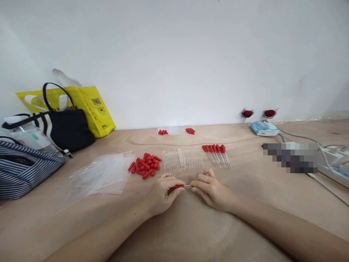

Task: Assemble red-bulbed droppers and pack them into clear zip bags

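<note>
My left hand [163, 191] pinches a red rubber bulb [177, 186] just above the wooden table [191, 233]. My right hand [209, 189] pinches the clear glass tube [187, 186] that meets the bulb end to end between the two hands. Just beyond my hands lie a pile of loose red bulbs [145, 165], a row of bare clear tubes [182, 159], and a row of droppers with red bulbs fitted [217, 154].
Clear zip bags [103, 173] lie left of the bulbs. A black bag [68, 127], yellow bag [92, 107] and striped bag [24, 167] stand at far left. Filled small bags [176, 131] lie by the wall. A power strip [331, 160], cables and a blue-white device [264, 128] sit right.
</note>
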`<state>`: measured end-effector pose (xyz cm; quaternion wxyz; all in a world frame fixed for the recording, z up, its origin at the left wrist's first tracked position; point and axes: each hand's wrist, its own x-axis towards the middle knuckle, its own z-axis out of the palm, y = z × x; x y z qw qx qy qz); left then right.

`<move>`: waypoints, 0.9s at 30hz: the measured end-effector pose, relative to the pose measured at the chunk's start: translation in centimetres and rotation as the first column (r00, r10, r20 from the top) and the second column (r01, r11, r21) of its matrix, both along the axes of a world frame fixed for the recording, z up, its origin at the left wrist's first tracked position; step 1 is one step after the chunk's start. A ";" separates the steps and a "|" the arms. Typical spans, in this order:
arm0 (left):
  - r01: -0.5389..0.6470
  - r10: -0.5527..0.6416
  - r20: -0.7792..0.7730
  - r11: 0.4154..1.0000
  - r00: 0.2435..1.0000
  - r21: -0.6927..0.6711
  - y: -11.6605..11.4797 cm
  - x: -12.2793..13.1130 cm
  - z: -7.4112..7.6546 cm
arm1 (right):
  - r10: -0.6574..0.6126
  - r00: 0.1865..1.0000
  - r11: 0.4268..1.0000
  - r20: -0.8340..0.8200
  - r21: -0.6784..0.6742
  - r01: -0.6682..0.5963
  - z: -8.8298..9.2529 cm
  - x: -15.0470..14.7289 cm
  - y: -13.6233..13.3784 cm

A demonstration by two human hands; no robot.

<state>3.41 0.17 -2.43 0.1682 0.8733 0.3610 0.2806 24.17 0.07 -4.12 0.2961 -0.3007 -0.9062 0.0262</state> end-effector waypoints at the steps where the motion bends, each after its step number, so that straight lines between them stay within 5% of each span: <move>1: 0.005 -0.005 -0.005 1.000 1.000 -0.002 0.1 0.0 -0.1 | -0.008 1.000 1.000 0.007 0.029 0.008 0.1 0.0 -0.1; 8: -0.126 0.124 0.025 0.990 0.992 0.056 0.0 -0.4 -0.3 | -0.103 0.992 0.976 0.067 0.201 0.088 0.8 0.4 0.1; 13: -0.308 0.303 0.091 0.951 0.949 0.043 0.4 -1.3 -0.6 | -0.314 0.939 0.948 -0.137 -0.004 0.317 0.9 2.8 2.2; 15: -0.302 0.298 0.087 0.953 0.950 0.032 0.6 -1.4 -0.7 | -0.466 0.849 0.884 -0.248 -0.176 0.433 1.0 4.3 3.5; 17: -0.276 0.274 0.070 0.961 0.959 0.022 0.8 -1.4 -0.7 | -0.652 0.712 0.752 -0.260 -0.337 0.566 1.1 5.7 4.8; 20: -0.249 0.248 0.040 0.969 0.968 0.008 0.7 -1.2 -0.5 | -0.801 0.569 0.592 -0.187 -0.391 0.705 1.1 7.4 6.3; 23: -0.253 0.253 0.022 0.967 0.967 -0.005 0.7 -1.0 -0.3 | -0.840 0.531 0.531 -0.110 -0.364 0.765 0.9 8.0 7.1; 27: -0.250 0.250 0.010 0.968 0.968 -0.008 0.7 -1.0 -0.3 | -0.843 0.536 0.517 -0.051 -0.350 0.781 0.2 8.1 7.6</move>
